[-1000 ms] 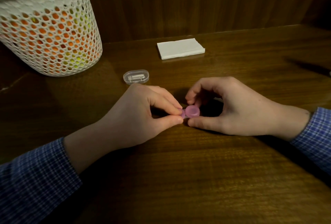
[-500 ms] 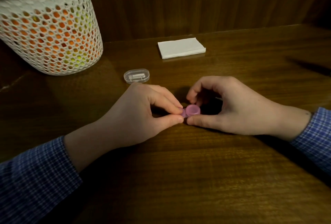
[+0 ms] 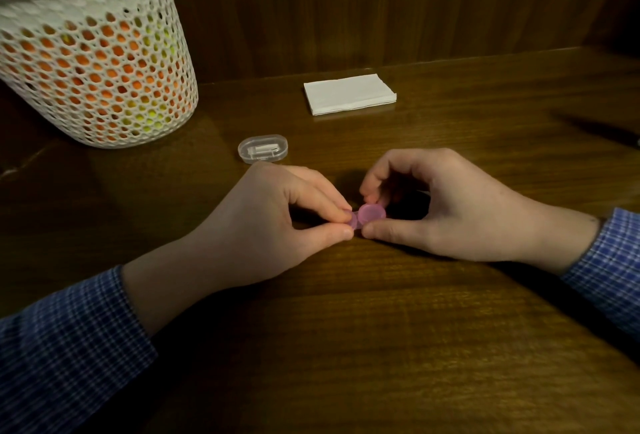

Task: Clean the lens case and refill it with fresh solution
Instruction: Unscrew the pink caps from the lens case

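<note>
At far left, a white perforated plastic basket (image 3: 93, 62) with orange and yellow-green contents is shown on the dark wooden tabletop (image 3: 346, 329). To its right, a small clear oval plastic box (image 3: 263, 148) holding pale parts is seen lying flat, well apart from a folded white tissue stack (image 3: 349, 94) placed nearer the wall.

At centre, a small pink translucent plastic lens case (image 3: 367, 216) is held low over the tabletop between both hands. The left hand (image 3: 263, 222) is shown with thumb and forefinger pressed together on the case's left end. The right hand (image 3: 446, 208) is shown with its thumb against the near edge of the round right-hand cap (image 3: 372, 212) and its curled fingers (image 3: 372, 191) set at the far edge, so that the cap is pinched. The step is judged to be unscrewing or tightening of that cap; which of the 2 cannot be told.

Risks are judged as follows. The case is small and smooth, so a slip of the left-hand pinch could let the body turn with the cap. If liquid is inside, a tilt on opening could spill it onto the wood. A freed cap could roll off across the table.

The left half of the case is covered by the left fingertips. Whether the case rests on the table cannot be told. No solution bottle is visible. A dark shape at the right edge is cut off and unidentifiable. Both checked sleeves are cropped.
</note>
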The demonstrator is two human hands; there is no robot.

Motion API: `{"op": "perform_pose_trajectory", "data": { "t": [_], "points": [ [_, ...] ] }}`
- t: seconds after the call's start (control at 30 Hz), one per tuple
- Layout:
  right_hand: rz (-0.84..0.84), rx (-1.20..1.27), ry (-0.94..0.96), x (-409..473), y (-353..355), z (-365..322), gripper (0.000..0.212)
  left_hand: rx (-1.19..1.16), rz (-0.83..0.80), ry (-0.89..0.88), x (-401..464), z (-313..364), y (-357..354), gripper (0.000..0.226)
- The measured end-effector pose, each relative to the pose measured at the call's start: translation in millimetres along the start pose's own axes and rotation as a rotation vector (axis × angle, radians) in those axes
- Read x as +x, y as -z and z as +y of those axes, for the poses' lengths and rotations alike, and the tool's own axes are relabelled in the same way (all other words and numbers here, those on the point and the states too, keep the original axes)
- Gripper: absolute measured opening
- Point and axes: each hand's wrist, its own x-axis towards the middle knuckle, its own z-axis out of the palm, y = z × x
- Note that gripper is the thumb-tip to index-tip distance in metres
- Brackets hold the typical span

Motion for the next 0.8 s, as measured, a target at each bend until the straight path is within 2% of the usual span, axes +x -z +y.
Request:
{"op": "perform_pose_trajectory", "data": {
  "t": [0.17,0.4,0.5,0.8],
  "points": [
    [-0.027,0.036,0.019,-0.5,0.8,2.9,0.028,-0.011,-0.005,0.003,0.4,0.1,0.2,0.021],
    [-0.008,0.022,0.016,-0.2,-0.2,0.9,0.035,0.004,0.0,-0.005,0.5,-0.1,0.3,0.019],
    [-0.006,0.008,0.023,-0.2,-1.0,2.2,0.031,-0.005,0.0,-0.001,0.1,0.0,0.3,0.019],
    [-0.035,0.129,0.061,-1.2,3.5,7.0,0.028,-0.01,0.001,-0.001,0.3,-1.5,-0.3,0.018]
  ]
}}
